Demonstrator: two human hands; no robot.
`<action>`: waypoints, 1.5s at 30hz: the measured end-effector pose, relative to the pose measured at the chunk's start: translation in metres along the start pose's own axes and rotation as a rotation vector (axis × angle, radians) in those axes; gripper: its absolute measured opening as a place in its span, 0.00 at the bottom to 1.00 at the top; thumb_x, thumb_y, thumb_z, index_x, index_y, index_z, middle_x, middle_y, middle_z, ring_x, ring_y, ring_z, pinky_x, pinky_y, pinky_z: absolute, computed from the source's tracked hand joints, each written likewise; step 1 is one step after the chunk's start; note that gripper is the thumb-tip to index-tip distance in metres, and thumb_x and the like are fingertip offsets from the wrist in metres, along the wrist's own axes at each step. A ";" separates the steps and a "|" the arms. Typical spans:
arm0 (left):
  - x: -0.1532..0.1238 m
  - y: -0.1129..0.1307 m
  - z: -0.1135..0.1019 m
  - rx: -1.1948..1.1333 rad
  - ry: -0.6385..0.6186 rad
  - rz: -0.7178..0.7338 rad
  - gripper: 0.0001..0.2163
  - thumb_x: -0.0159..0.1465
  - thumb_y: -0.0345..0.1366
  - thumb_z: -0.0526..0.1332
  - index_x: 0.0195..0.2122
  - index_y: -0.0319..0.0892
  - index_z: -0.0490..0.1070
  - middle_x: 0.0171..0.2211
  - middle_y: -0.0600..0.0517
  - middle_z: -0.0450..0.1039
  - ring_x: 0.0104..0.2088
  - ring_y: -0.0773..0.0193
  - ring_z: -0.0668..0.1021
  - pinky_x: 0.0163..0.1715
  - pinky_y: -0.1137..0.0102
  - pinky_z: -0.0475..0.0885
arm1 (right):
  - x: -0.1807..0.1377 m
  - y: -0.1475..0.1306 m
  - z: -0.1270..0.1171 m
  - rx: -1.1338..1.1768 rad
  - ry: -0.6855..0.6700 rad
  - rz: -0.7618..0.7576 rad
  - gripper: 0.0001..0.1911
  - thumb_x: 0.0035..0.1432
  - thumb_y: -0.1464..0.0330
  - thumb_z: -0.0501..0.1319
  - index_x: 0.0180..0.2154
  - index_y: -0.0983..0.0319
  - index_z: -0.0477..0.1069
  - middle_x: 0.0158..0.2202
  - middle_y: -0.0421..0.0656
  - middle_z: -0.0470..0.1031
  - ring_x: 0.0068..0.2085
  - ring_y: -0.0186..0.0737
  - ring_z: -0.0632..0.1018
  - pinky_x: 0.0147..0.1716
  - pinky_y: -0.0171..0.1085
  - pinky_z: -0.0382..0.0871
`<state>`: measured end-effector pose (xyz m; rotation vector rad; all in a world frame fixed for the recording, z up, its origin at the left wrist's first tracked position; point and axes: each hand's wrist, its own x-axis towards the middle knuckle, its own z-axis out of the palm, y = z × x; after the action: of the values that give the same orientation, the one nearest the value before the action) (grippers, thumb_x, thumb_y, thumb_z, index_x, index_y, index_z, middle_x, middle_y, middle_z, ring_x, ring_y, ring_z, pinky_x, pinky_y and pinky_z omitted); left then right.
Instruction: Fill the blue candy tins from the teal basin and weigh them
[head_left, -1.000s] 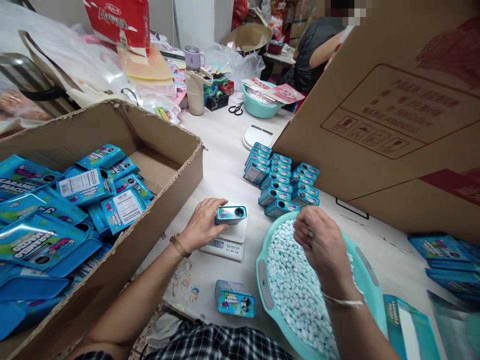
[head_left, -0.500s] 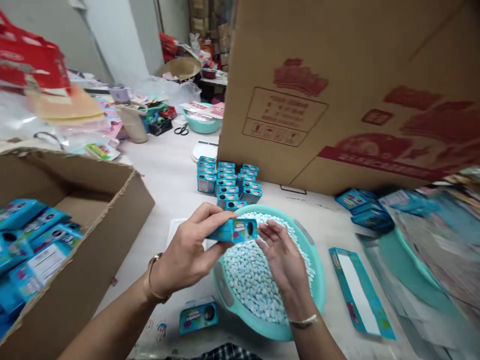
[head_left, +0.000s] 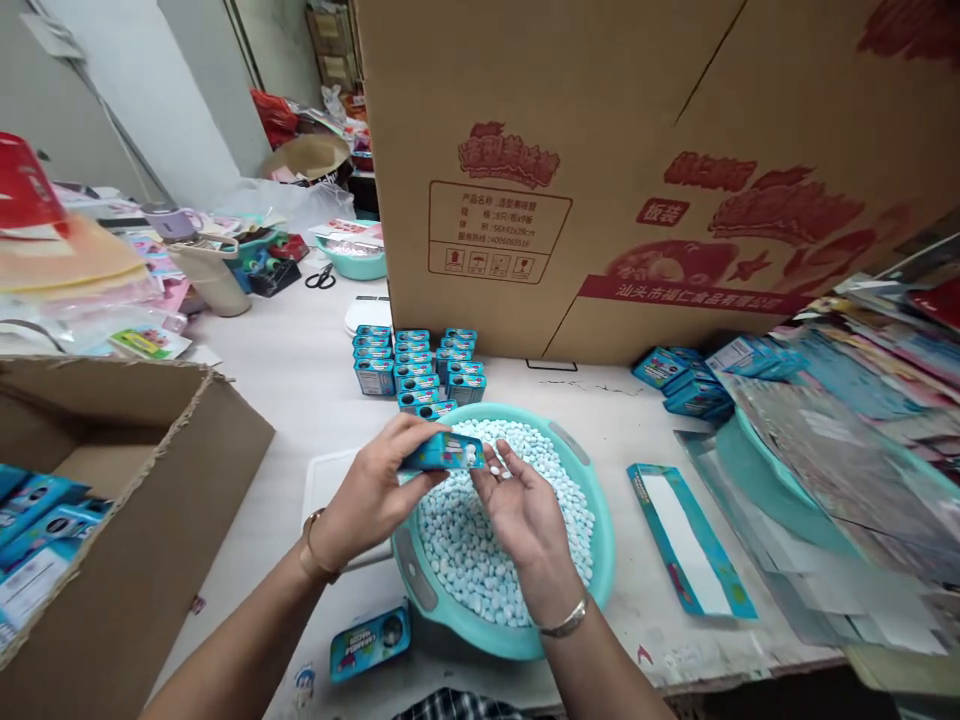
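My left hand (head_left: 379, 490) grips a small blue candy box (head_left: 441, 452) by its sides, tilted so that its end faces my right hand. White candies show in that end. Palm up and fingers half curled, my right hand (head_left: 521, 515) holds a few small white candies (head_left: 495, 470) at its fingertips, right beside the box. Below both hands stands a turquoise basin (head_left: 604, 600) filled with pale blue-white candies (head_left: 480, 585). Another blue candy box (head_left: 371, 643) lies on the table at the basin's lower left.
Rows of blue boxes (head_left: 412, 365) stand behind the basin, before a large printed carton (head_left: 495, 230). An open cardboard box (head_left: 172, 510) with blue boxes is at left. A flat blue package (head_left: 690, 540) lies at right, near a stacked turquoise basin (head_left: 757, 470). Scissors (head_left: 321, 277) lie farther back.
The view has shifted, so the scene sits further left. My right hand has turned palm up, with candies now visible at its fingertips. The box stays in my left hand, its candy-filled end now showing.
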<state>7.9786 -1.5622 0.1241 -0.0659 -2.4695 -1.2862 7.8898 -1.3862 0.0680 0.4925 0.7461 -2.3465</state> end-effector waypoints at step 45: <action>-0.091 -0.041 -0.070 0.113 0.250 -0.429 0.25 0.66 0.40 0.64 0.63 0.45 0.62 0.55 0.45 0.72 0.32 0.69 0.78 0.32 0.71 0.73 | -0.003 -0.038 -0.038 -0.194 0.154 -0.040 0.13 0.58 0.79 0.60 0.45 0.62 0.72 0.28 0.35 0.59 0.23 0.27 0.65 0.18 0.27 0.64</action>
<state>8.0754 -1.6310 0.0989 0.6443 -2.4045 -1.2170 7.8728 -1.3369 0.0551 0.5820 1.0520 -2.2611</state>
